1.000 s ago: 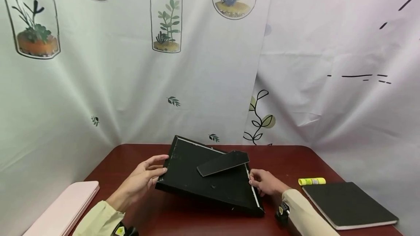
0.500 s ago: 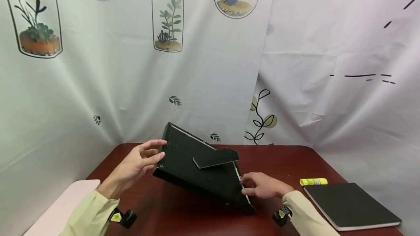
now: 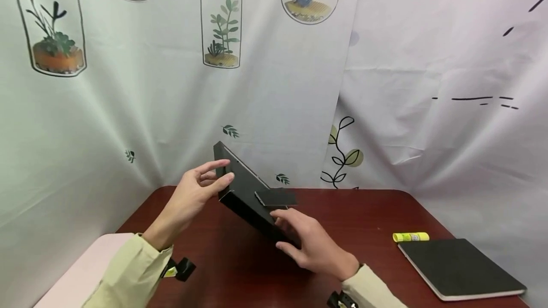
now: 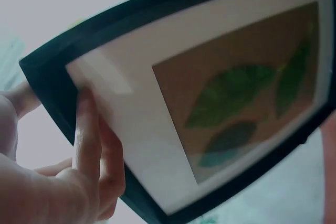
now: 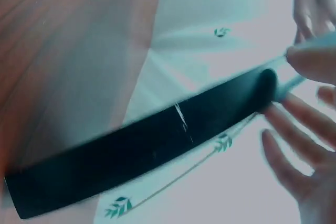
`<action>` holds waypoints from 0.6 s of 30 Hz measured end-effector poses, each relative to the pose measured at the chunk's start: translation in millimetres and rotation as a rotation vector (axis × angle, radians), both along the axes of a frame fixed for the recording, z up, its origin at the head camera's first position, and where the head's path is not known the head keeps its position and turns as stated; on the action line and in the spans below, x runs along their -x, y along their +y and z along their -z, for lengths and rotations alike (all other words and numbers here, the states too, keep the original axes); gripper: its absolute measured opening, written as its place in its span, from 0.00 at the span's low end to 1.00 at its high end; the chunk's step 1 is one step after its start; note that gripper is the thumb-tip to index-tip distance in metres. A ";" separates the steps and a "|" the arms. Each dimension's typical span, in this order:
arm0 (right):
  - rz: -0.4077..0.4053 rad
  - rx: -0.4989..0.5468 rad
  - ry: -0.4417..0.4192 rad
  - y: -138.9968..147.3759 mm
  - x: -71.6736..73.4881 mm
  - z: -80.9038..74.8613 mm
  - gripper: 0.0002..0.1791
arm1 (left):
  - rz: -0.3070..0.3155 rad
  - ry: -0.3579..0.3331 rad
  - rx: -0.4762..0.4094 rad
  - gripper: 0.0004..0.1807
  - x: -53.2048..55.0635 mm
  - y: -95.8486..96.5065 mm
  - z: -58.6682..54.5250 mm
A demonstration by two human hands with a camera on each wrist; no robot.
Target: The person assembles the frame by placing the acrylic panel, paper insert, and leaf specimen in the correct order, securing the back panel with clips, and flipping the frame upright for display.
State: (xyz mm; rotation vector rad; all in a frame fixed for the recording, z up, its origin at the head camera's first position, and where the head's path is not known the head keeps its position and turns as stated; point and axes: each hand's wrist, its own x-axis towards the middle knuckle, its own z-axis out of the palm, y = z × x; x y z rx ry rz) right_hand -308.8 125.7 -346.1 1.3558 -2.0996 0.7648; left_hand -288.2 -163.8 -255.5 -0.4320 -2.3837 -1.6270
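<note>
A black picture frame (image 3: 246, 187) is tilted up over the table, its back and stand leg (image 3: 280, 197) facing me in the head view. My left hand (image 3: 190, 198) grips its raised left edge, thumb on the back and fingers at the front. The left wrist view shows the front: a white mat around a print of green leaves (image 4: 231, 95). At the lower right, my right hand (image 3: 318, 246) straddles the frame's edge between thumb and fingers. Its fingers (image 5: 299, 135) look spread and loosely bent in the right wrist view. The lower right corner is hidden behind that hand.
A yellow glue stick (image 3: 411, 236) lies beside a black notebook (image 3: 462, 267) at the right of the dark red table (image 3: 359, 213). At the left edge is a flat pink object (image 3: 83, 270). A white printed curtain (image 3: 274, 94) hangs behind.
The frame's left side has risen and the frame has turned steeper. My left hand went up with it. My right hand moved left and nearer, from pinching the right edge to straddling it.
</note>
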 end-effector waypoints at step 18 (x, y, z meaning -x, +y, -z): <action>0.031 0.269 0.445 -22.9 -10.6 -1.8 0.37 | 0.058 0.150 0.080 0.30 -15.6 44.5 -40.5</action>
